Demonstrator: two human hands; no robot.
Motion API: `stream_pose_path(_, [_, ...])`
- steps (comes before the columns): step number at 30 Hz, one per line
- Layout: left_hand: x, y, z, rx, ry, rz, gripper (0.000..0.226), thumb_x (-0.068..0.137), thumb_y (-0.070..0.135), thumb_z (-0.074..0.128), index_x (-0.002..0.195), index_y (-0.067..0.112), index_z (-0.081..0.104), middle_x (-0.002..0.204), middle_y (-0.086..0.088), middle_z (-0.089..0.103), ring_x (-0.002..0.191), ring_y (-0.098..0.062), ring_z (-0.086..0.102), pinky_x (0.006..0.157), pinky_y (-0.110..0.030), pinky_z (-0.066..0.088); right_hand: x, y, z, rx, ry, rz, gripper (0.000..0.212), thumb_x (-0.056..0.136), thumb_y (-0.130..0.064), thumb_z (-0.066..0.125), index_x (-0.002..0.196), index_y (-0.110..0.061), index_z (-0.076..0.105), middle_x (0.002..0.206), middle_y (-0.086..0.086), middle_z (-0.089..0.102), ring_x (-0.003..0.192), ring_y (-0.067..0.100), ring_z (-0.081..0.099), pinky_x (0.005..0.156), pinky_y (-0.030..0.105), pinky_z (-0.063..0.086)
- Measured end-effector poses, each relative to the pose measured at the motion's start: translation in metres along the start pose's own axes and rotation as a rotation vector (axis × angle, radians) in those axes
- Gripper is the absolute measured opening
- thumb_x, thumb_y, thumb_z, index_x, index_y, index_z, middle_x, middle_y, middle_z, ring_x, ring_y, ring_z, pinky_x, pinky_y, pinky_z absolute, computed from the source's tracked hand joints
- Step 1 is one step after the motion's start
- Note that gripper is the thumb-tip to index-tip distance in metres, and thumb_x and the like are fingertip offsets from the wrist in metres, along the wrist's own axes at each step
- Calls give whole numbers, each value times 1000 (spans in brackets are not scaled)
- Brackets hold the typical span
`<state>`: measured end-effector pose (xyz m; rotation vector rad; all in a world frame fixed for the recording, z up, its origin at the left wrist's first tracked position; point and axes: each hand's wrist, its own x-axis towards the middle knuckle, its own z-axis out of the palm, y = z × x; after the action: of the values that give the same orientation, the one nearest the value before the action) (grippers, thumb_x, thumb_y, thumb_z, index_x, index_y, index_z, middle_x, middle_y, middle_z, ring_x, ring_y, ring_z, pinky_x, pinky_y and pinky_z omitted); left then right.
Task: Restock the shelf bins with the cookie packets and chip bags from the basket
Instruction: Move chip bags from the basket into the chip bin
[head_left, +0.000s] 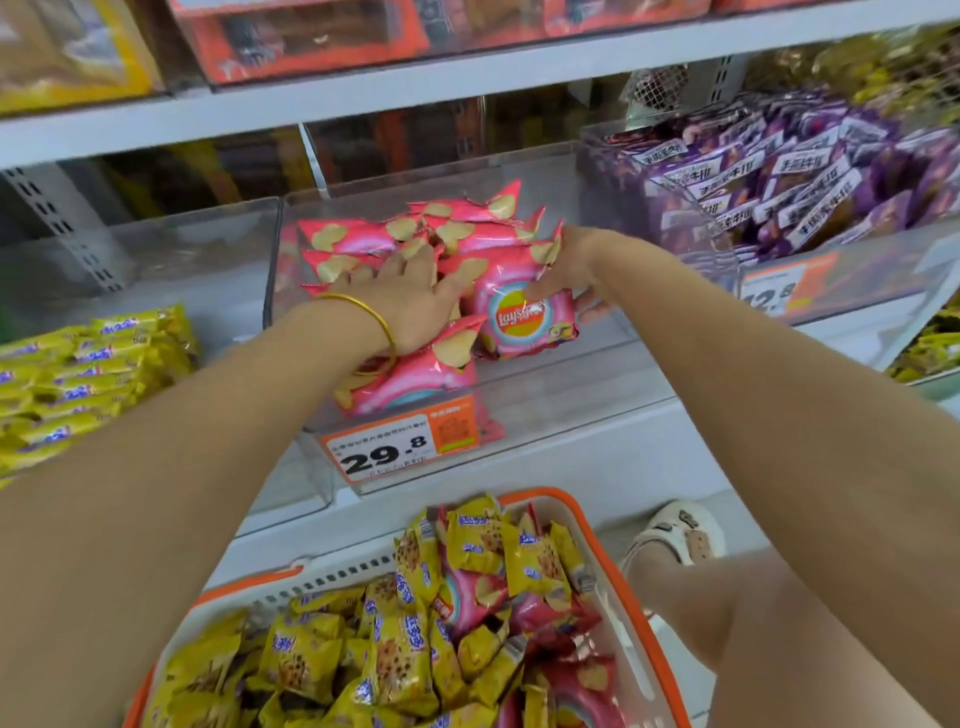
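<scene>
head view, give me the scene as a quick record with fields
left hand: rests flat on the pink foil chip bags piled in the clear plastic shelf bin
right hand: grips one pink chip bag with a round logo, at the pile's right
basket: orange-rimmed white plastic basket below, holding yellow cookie packets and more pink bags
neighbouring bins: yellow packets left, purple packets right
price tag: orange paper price tag on the bin front, reads 29.8
</scene>
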<state>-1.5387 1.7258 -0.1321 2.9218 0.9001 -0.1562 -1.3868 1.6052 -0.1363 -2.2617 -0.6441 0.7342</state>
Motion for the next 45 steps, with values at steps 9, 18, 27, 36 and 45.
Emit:
stream_pose_path(9, [-8,4,1,-51,-12,-28,71,96,60,19,152,23,-4,160,-10,3,145,-37,6,118,-47,7,11,3,24,262,-60,-74,51,80,2,70,126,2,49,123,22,60,104,31,63,75,42,55])
stream_pose_path(18, [-16,2,-10,-85,85,27,69,96,60,20,152,19,13,156,-14,19,142,-35,19,116,-46,16,-21,2,2,133,15,-16,41,79,5,70,116,5,52,124,21,57,107,34,61,85,37,54])
stream_pose_path(27, [-147,18,22,-442,640,515,28,93,22,44,113,9,59,105,0,56,100,-16,50,87,-25,36,-170,33,26,70,87,-470,24,78,11,64,85,-12,57,76,11,61,69,27,64,61,40,58])
stream_pose_path(36, [-179,-8,140,-381,71,353,19,91,11,53,103,13,68,102,-2,61,100,-19,54,89,-26,38,-148,122,166,-621,-682,-140,12,89,-10,56,86,0,63,72,12,66,56,19,61,47,21,49])
stream_pose_path(45, [-191,-9,170,-389,-67,388,17,91,14,54,102,14,67,106,0,62,104,-15,53,92,-31,40,-179,160,217,-582,-1006,42,47,80,-47,70,74,-11,41,74,-1,48,70,19,55,69,31,52])
